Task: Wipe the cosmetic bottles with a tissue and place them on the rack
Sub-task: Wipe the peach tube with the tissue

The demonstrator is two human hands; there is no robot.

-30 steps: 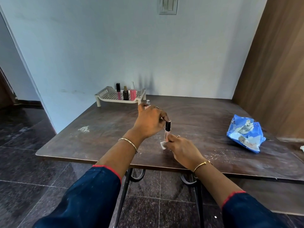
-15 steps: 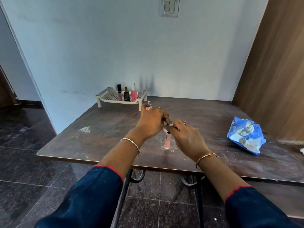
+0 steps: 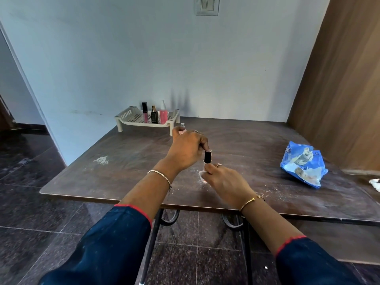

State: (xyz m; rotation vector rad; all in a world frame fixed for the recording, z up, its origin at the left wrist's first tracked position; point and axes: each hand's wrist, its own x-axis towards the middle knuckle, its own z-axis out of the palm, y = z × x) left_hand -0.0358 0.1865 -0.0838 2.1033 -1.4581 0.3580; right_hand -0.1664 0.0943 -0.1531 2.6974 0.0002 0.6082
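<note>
A slim cosmetic tube with a black cap stands upright over the middle of the brown table. My left hand pinches its cap from above. My right hand grips the tube's lower part with a white tissue wrapped round it. A cream plastic rack stands at the table's back left with three bottles upright on it. Another small bottle shows just behind my left hand, mostly hidden.
A crumpled blue tissue packet lies at the right of the table. A wooden panel rises at the right and a pale wall behind. White crumbs and smudges dot the tabletop near my hands.
Half a second ago my right hand was up at the tube's cap; it has slid down to the lower part with the tissue, and the black cap shows again.
</note>
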